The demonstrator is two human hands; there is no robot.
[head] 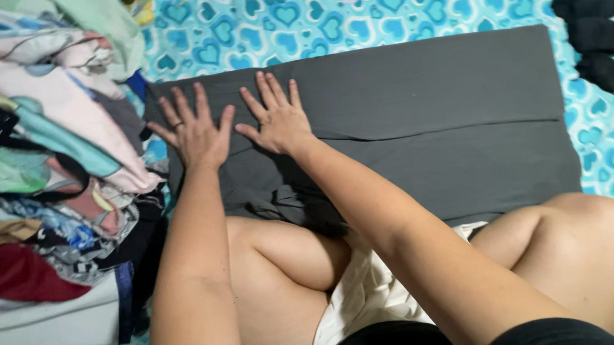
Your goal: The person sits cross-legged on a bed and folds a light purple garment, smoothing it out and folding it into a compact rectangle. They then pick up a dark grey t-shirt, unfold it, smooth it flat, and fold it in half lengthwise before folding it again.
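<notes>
No packages, labels, signs or screens show anywhere in this view.

head cam | steep downward (perhaps tilted left) | close over bedsheet (352, 18)

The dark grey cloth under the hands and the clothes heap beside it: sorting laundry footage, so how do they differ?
The dark grey cloth lies spread flat and folded into a rectangle; the clothes heap is bunched and jumbled. The cloth is one plain colour; the heap mixes pink, green, red and patterned pieces. Both hands, left hand and right hand, press on the cloth, not the heap. Both rest on the heart-print sheet.
</notes>
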